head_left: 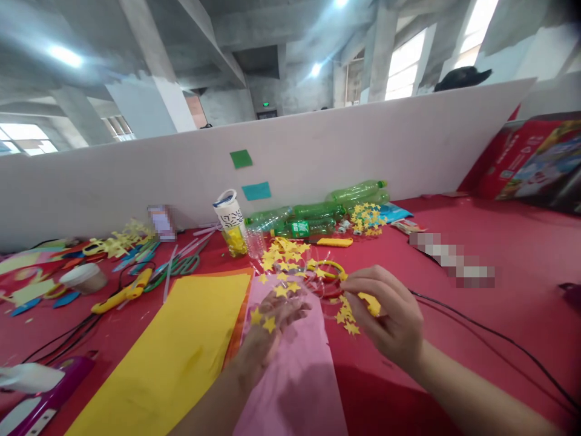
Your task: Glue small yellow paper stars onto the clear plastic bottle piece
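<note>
My left hand (281, 312) is over a pink paper sheet (302, 375), slightly blurred, its fingers stretched out to the right. Small yellow stars (269, 324) show in front of its wrist and fingers. To the right, my right hand (388, 312) is closed in a pinch by a yellow ring (333, 264) and some clear strands. What lies between its fingertips is too small to make out. A cluster of yellow paper stars (284, 254) stands just beyond my left hand. More yellow stars (349, 327) hang or lie below my right hand.
Yellow paper (181, 339) covers the left front of the red table. Green plastic bottles (318, 212) lie along the white partition (318, 145), near a decorated cup (230, 221). Green scissors (181, 266), a yellow glue gun (124, 293), a paper cup (84, 277) and a power strip (59, 393) sit left. A black cable (490, 333) runs right.
</note>
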`<state>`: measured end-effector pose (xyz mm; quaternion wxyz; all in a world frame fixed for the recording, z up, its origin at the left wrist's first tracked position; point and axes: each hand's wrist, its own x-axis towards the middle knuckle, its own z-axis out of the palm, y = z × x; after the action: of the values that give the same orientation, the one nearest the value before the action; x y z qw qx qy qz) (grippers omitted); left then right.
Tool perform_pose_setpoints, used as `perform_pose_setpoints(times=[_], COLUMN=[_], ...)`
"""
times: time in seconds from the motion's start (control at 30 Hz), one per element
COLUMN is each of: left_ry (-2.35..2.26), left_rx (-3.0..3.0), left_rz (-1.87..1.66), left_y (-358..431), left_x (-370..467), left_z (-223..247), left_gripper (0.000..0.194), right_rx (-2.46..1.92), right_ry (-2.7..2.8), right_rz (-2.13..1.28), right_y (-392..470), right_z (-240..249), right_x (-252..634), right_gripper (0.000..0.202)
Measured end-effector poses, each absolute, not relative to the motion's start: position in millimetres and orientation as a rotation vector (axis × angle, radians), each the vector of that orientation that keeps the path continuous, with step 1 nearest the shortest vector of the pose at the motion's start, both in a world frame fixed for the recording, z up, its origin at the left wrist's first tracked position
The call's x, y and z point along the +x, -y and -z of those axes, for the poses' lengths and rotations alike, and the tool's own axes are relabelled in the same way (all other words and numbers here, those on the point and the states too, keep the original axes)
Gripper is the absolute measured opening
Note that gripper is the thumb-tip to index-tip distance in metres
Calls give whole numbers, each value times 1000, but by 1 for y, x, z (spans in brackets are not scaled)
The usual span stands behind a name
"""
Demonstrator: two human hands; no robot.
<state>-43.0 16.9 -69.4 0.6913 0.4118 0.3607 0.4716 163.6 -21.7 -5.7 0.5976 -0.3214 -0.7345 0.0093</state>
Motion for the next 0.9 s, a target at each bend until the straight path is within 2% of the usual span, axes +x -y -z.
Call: perform_pose_setpoints(times=[0.17, 0.27, 0.37, 0.6, 0.77, 0.9], left_ry=[-791, -776, -778, -809, -804, -796], left_rx=[921, 913, 903, 850, 847, 867], left_rz=[-1070, -1089, -1101, -1091, -1086, -1050], left_y=[-19, -21, -21, -20, -18, -16], left_x=[-39, -37, -36, -36, -37, -36], left_z=[67, 65, 63, 62, 61, 61], left_gripper=[14, 10, 15, 13, 19, 12], right_rx=[-665, -671, -775, -802, -1023, -1015], right_ry=[1841, 1856, 1850, 1720, 1570, 1542], right_rz=[-27, -161, -303, -266, -595, -725], right_y=[23, 25, 27, 22, 10, 11], right_z=[13, 14, 12, 12, 18, 19], right_x=[155, 147, 142, 153, 153, 147], right_gripper=[32, 30, 29, 18, 8, 7])
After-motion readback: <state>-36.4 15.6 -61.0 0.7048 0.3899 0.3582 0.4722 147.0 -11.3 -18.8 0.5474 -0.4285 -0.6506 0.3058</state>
